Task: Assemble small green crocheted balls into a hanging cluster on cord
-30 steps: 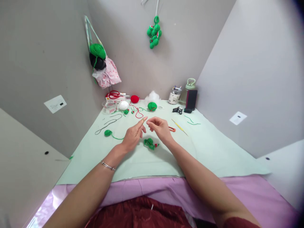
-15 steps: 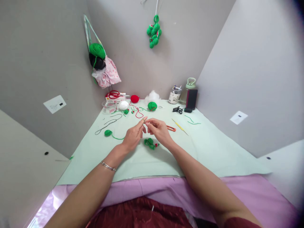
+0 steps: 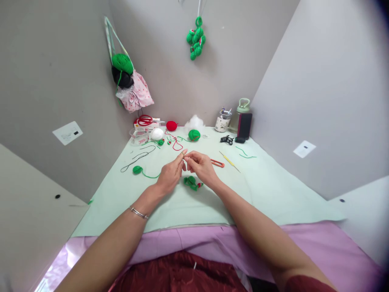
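Note:
Above the middle of the table my left hand and my right hand meet at the fingertips. Green yarn runs from a small green ball to my left hand, whose fingers are closed around it, with a strand at the forefinger. My right thumb and forefinger pinch close to that fingertip; what they hold is too small to tell. Just below both hands lies a green crocheted piece with a red and white end. An orange-handled tool lies partly behind my right hand.
A yellow crochet hook and green yarn scraps lie to the right. Further back are red scissors, a red yarn ball, white stuffing, a pen cup, a bottle and a phone.
The view has shifted very slightly. Both hands stay fingertip to fingertip, with only a small movement of the right fingers.

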Tool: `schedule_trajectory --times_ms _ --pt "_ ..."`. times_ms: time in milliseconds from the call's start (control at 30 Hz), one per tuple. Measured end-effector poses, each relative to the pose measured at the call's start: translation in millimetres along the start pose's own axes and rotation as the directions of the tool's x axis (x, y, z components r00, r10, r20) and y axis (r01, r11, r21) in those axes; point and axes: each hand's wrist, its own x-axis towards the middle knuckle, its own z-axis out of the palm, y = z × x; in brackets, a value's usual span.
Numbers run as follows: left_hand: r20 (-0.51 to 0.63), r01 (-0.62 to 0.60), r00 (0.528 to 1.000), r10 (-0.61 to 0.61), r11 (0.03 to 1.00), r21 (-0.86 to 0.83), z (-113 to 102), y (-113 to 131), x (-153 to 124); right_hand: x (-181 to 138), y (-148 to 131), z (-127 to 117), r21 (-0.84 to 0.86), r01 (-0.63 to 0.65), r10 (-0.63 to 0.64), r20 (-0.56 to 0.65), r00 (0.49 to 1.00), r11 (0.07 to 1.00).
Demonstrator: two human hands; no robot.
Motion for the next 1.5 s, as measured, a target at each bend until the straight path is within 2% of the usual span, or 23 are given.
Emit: schedule_trajectory --times_ms 300,700,1100,1500 --pt "-0.005 0.009 1.000 -0.009 1.000 0.029 0.0 7.5 0.2 -2.4 -3.0 1.4 -0.105 0.039 -0.044 -0.043 0.998 0.994" --pt "0.020 0.021 1.000 -0.023 0.995 0.100 0.6 6.8 0.6 -3.4 1.0 2.0 -0.176 0.070 -0.077 -0.033 0.997 0.982" --pt "0.005 0.010 1.000 -0.011 0.991 0.134 1.0 8.6 0.2 -3.7 1.7 4.4 -0.186 0.051 -0.061 -0.046 0.997 0.981" --pt "0.010 0.019 1.000 -0.021 0.988 0.153 2.4 6.4 -0.6 -0.9 10.0 1.8 -0.250 0.088 -0.097 -0.022 0.995 0.964"
